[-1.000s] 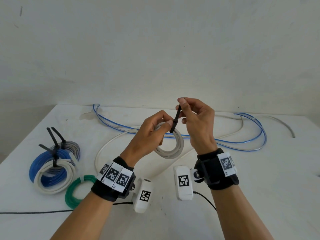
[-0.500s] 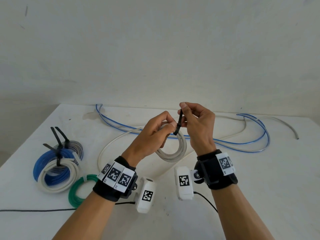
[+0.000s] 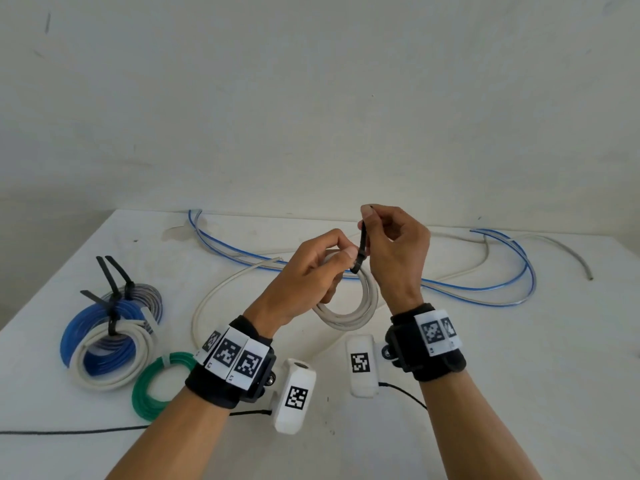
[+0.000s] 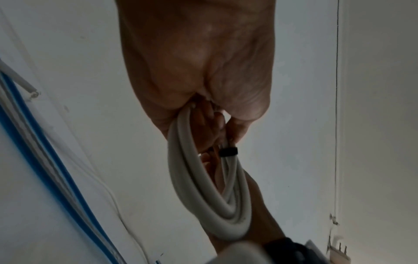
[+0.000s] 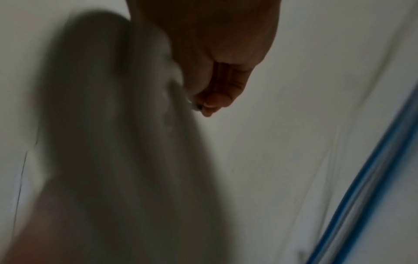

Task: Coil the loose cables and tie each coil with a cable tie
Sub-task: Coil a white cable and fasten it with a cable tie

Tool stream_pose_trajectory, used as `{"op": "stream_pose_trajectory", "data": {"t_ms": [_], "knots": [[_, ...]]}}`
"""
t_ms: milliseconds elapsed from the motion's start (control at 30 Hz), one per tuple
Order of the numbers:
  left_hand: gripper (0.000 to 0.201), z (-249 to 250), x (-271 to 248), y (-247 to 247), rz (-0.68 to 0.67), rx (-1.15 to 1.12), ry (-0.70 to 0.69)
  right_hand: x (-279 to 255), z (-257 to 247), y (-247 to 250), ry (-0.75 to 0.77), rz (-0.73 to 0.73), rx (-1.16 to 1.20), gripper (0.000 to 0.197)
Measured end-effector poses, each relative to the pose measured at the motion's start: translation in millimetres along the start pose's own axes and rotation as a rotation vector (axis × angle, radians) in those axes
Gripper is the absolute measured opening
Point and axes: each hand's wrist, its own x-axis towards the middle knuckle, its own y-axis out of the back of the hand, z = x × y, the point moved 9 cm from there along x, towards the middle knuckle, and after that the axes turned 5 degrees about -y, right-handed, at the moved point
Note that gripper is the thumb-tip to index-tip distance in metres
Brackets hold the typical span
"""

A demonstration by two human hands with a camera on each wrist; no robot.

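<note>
While the left hand (image 3: 304,271) gripped the white cable coil (image 3: 349,313) with its fingers curled round the strands, holding it raised above the middle of the white table (image 3: 519,375), the right hand (image 3: 394,251) pinched the upright tail of a black cable tie (image 3: 362,249) between thumb and forefinger. In the left wrist view the tie's black band (image 4: 228,151) sat closed round the coil's strands (image 4: 203,187) just beyond the fingertips. The right wrist view was too blurred to show more than curled fingers (image 5: 214,100). Near the table's left edge lay a stack of finished coils, blue (image 3: 74,336), white (image 3: 110,375) and grey (image 3: 152,296), each with black ties (image 3: 114,271), and a green coil (image 3: 152,389) just beside them toward the front. Loose blue cable (image 3: 502,289) and loose white cable (image 3: 214,296) trailed along the far edge.
</note>
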Motion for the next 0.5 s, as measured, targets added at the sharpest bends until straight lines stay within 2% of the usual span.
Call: {"op": "stream_pose_trajectory", "data": {"t_ms": [100, 233, 333, 500], "knots": [[0.023, 0, 0, 6, 0.039, 0.037, -0.013, 2, 18, -8, -0.169, -0.08, 0.172, 0.013], [0.042, 4, 1, 9, 0.162, 0.09, -0.019, 1, 15, -7, -0.145, -0.065, 0.175, 0.014], [0.036, 0, 0, 11, 0.235, 0.046, 0.0, 2, 8, -6, -0.12, -0.079, 0.2, 0.014], [0.032, -11, 1, 9, 0.23, -0.001, 0.043, 2, 11, -5, -0.17, -0.094, 0.257, 0.015]]}}
